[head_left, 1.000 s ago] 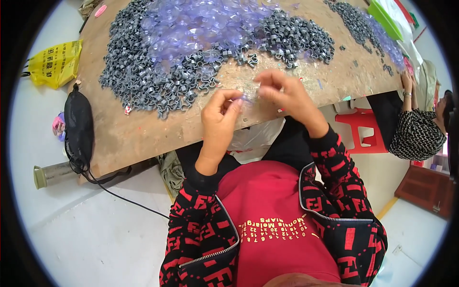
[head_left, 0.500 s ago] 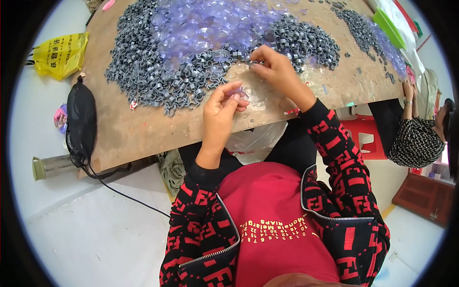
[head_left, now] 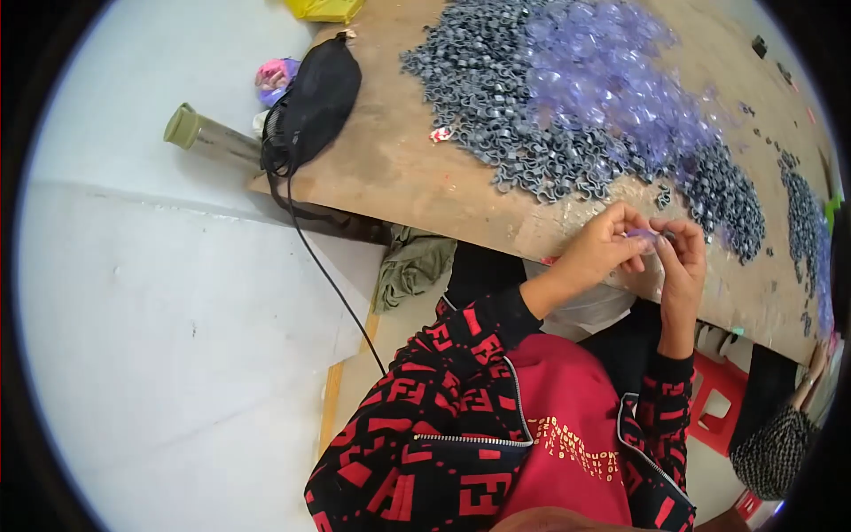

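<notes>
My left hand (head_left: 610,245) pinches a clear purple plastic piece (head_left: 640,234), which looks like a small suction cup, between thumb and fingertips. Close against it, my right hand (head_left: 683,259) is closed on a small dark grey plastic clip (head_left: 668,236), mostly covered by the fingers. The two pieces meet or nearly meet; I cannot tell whether they are joined. Both hands are over the table's near edge. Beyond them lies a big heap of grey curved clips (head_left: 554,160), with a pile of clear purple cups (head_left: 603,66) on and behind it.
On the wooden table (head_left: 390,168), a black mesh pouch (head_left: 326,102) with a cord lies at the left edge. Beside it is a bottle with a green lid (head_left: 183,126). A red stool (head_left: 716,403) and another person's arm (head_left: 808,377) are at the right.
My hands have come together, the right bringing a grey clip from the heap to the purple piece in my left. The whole view has swung leftward.
</notes>
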Demonstrator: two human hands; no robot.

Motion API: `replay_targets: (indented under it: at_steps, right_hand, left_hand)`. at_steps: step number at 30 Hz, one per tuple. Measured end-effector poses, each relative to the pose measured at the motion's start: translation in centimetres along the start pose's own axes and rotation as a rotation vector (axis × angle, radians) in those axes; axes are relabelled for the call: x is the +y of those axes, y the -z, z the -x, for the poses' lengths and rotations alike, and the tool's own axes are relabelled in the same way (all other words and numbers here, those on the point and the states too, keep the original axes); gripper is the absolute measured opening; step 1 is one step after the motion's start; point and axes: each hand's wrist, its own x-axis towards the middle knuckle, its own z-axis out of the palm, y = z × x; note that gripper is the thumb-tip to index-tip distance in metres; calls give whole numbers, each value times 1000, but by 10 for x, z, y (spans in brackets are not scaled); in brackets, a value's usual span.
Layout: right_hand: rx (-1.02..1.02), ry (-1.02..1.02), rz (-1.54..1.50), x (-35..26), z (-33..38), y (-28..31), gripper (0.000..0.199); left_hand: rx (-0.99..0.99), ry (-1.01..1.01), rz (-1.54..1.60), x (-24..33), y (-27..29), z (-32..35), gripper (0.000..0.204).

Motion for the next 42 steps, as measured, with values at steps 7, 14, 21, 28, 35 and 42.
replay_targets:
  at_steps: [7,14,21,28,35,42]
  right_hand:
    - [27,2,15,1,3,4,20]
    - [67,-11,-2,-8,9,-1,25]
    - [42,-21,-87,-27,11,-8,23]
    - [55,46,110,-7,11,-3,23]
    - [89,-25,91,-9,17,18,32]
    - [127,44,282,-15,15,10,31]
  left_hand:
    - [-62,82,-29,-3,10,1,26]
    - [-48,208,391,0,5,0,26]
    - [-170,276,632,0,15,-3,21]
    - [-102,289,584,-4,12,4,19]
    - [-153,278,587,-13,-9,-6,16]
    - [-145,247,645,-5,-5,-5,16]
